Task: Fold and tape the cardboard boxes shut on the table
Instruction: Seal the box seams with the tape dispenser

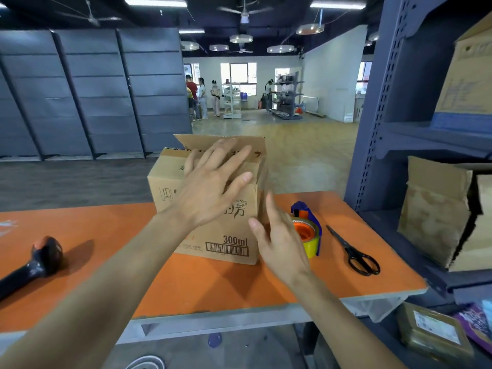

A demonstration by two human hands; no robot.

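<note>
While the left hand (210,190) spreads fingers (234,157) over the box (213,242), the right hand (282,246) hovers open beside it.

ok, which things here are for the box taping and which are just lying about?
Job: cardboard box, tape dispenser, scissors (probably).
Lying about: black handheld tool at left, labelled parcel low right, worn boxes at right.

One cardboard box (229,239), one tape dispenser (310,235), one pair of scissors (354,251) and one black handheld device (40,259) sit on one orange table (199,283). Two hands show: one left hand (213,182), one right hand (279,241). Four people (191,94) stand far behind.
</note>
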